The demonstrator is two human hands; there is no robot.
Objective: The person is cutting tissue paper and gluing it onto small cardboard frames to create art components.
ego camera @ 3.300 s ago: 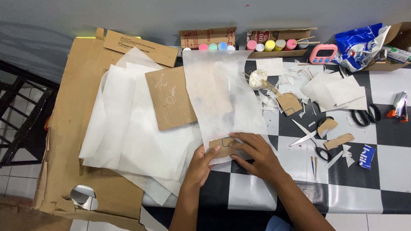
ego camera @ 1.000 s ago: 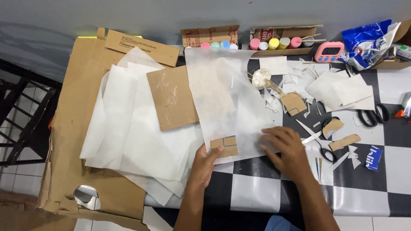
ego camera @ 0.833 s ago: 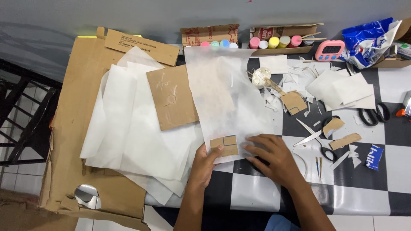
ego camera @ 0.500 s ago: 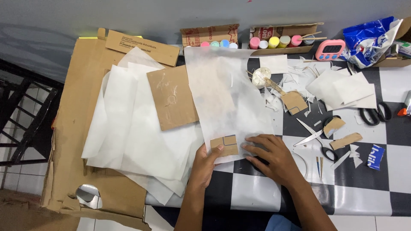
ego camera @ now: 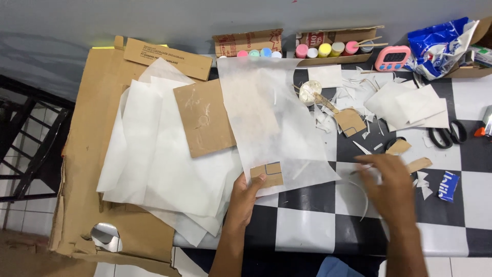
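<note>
The left hand (ego camera: 245, 194) sat just below the centre of the frame, its thumb pinning a small cardboard piece (ego camera: 267, 175) against the lower edge of a translucent paper sheet (ego camera: 271, 120); so that grip was closed on the cardboard piece, with the sheet caught under it. The small piece lay directly above the left hand, touching it, its longer side running roughly left to right across the picture.

The right hand (ego camera: 392, 187) was off to the right of centre, blurred, fingers loosely spread and holding nothing that could be made out, so its grip read as released. It hovered over the black-and-white checked counter (ego camera: 307, 231), well apart from the cardboard piece, which lay to its left and slightly higher in the frame. The left hand was plainly the nearer of the two.

The translucent sheet stretched from the left hand's thumb up toward the top centre, its long axis running steeply up the frame and leaning a little left. Near the right hand's fingertips lay paper scraps and cardboard strips (ego camera: 419, 164), and black-handled scissors (ego camera: 447, 136) sat further toward the right edge. A larger brown cardboard panel (ego camera: 204, 118) rested on stacked white sheets (ego camera: 159, 164) left of centre.
</note>
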